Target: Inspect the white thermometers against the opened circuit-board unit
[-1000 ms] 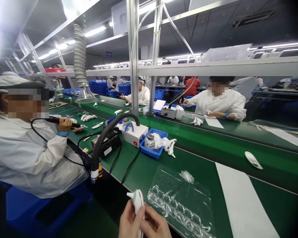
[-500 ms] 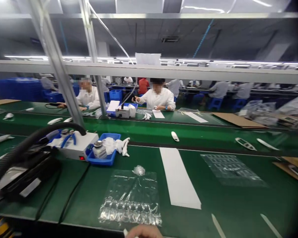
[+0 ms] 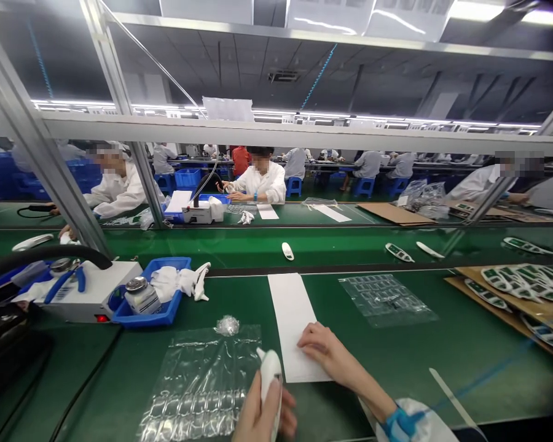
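- So, the long green surface (image 3: 442,362) runs across ahead of the hands, and a co-worker (image 3: 258,184) in a white coat sits at the next bench beyond it.
- Far to the right of the hands, a cardboard sheet (image 3: 461,271) carries a spread of green-and-white plastic shells (image 3: 516,285).
- Left of the hands stands a white bench unit (image 3: 80,301) with blue-handled pliers (image 3: 67,282) lying on top.
- Just beside it, a blue tray (image 3: 152,316) holds a white cloth (image 3: 168,282) and a metal-capped jar (image 3: 142,296), whose label is too small to read.
- Directly beneath the left hand lies a clear plastic bag (image 3: 198,387) of moulded blister packing; a similar bag (image 3: 387,299) lies right of the right hand.
- The right hand (image 3: 325,347) lies open, its fingers (image 3: 308,337) spread and resting on a white paper sheet (image 3: 288,319); a blue cuff (image 3: 399,423) shows at the wrist.
- The left hand (image 3: 262,405) wraps around a white plastic handheld device (image 3: 271,377), holding it upright, close beside the paper's lower edge.
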Tool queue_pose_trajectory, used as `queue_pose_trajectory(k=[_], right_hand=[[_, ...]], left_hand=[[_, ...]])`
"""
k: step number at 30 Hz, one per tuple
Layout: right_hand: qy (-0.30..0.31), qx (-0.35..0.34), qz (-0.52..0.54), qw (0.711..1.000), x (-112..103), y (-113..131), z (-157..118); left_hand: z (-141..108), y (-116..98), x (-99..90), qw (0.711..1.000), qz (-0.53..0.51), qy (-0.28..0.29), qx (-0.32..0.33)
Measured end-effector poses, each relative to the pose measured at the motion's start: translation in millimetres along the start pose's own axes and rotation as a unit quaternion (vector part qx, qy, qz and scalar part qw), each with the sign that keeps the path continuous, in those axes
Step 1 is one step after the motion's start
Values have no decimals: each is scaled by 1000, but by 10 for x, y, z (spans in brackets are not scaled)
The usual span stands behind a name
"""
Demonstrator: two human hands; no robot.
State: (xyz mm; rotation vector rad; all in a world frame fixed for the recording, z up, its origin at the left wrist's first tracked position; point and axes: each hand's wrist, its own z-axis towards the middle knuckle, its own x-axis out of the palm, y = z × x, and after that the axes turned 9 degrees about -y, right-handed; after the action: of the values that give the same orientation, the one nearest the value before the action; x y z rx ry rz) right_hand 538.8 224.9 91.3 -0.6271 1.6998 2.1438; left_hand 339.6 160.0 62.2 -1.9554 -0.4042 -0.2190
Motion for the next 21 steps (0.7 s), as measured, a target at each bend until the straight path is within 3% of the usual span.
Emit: queue_pose_trajectory(k=[3,5,14,17,21], right_hand=[[21,12,-38,999,-76,-246,135],[29,10,-35,999,-45,-303,156],[-19,20,-2,1000,35,-299,144],[-38,29,37,998,18,-183,111],[-14,74,189,979,79,225,18]], left_hand=[[235,-73,312,998,-48,-5,-28],[362,-51,415,998,-50,-13,-24],[461,109,410,999,-31,-34,-7],[436,36,416,999,-33,-22,-6],[354,-98,386,999,-24,38,-28]])
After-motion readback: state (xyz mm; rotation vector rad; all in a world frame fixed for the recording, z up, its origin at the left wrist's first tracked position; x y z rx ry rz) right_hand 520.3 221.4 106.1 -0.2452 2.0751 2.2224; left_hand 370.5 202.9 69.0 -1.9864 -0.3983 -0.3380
